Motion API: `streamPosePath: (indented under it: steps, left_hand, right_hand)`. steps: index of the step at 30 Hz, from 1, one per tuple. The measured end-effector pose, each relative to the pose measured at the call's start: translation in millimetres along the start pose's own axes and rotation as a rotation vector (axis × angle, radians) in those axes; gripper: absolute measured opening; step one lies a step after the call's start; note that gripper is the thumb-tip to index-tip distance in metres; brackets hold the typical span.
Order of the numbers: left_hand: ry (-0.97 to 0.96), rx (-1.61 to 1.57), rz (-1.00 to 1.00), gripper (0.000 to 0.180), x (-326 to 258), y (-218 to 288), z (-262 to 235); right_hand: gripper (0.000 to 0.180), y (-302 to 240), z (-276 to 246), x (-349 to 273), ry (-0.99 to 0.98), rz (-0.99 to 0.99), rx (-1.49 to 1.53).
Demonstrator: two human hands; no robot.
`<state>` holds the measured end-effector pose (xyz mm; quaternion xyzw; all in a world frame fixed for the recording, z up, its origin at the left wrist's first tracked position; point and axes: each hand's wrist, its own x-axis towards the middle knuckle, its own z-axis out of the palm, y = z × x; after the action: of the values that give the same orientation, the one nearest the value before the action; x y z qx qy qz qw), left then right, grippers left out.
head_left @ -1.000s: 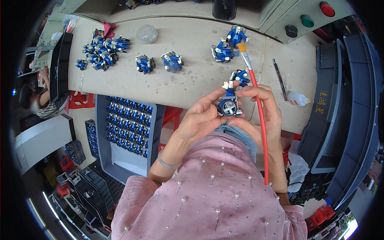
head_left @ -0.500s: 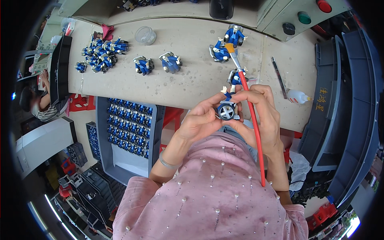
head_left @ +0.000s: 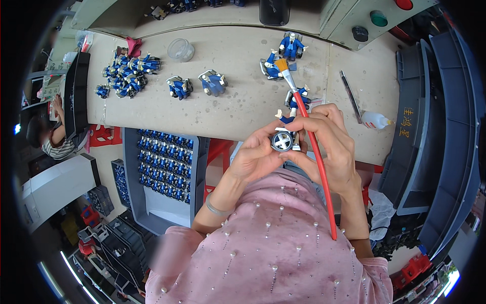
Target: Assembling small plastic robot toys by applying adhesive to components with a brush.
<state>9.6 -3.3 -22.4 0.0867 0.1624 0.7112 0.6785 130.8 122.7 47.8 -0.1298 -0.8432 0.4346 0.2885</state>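
Close in front of my body, I hold a small toy figure on wheels (head_left: 282, 142) between both hands. Its spoked wheel faces up at me, and a pale hand on a blue sleeve sticks out above. My left hand (head_left: 254, 154) is closed on its left side, and my right hand (head_left: 331, 147) pinches it from the right. A red-handled paintbrush (head_left: 321, 172) is also tucked in my right hand, its tan bristles pointing away over the bench. Just beyond my fingers sits a similar blue figure (head_left: 299, 99); two more, one a seated figure (head_left: 292, 46), stand farther back.
On the bench (head_left: 238, 109) lie a cluster of blue figures (head_left: 124, 73), a clear plastic cup (head_left: 180, 50), a pen (head_left: 351, 96) and a white bottle (head_left: 377, 121). A grey crate (head_left: 198, 167) with rows of figures stands at left; stacked grey crates (head_left: 410, 126) stand at right.
The figure has turned slightly in my fingers, its wheel facing up more squarely. The brush has swung a little to the left along with my right hand.
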Motion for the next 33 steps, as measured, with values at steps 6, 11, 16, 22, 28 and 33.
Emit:
streamPosePath:
  steps: [6, 11, 16, 22, 28, 33]
  left_hand:
    - [0.036, -0.009, 0.063, 0.072, 4, 2, 8]
    - [0.117, 0.594, 0.223, 0.079, 13, 17, 12]
    - [0.175, 0.827, 0.269, 0.086, 15, 25, 22]
    - [0.225, 0.975, 0.307, 0.088, 16, 18, 25]
    - [0.25, 1.109, 0.326, 0.088, 15, 18, 28]
    - [0.266, 1.088, 0.337, 0.088, 15, 15, 28]
  right_hand:
    - [0.048, 6, 2, -3, 0.016, 0.001, 0.04]
    - [0.047, 14, -1, -9, 0.04, 0.0, 0.057]
    - [0.043, 18, -2, -14, 0.11, 0.139, 0.176]
    - [0.035, 28, 3, -19, 0.226, 0.19, 0.232]
    - [0.022, 28, 7, -20, 0.278, 0.279, 0.32]
    - [0.017, 29, 11, -21, 0.265, 0.309, 0.349]
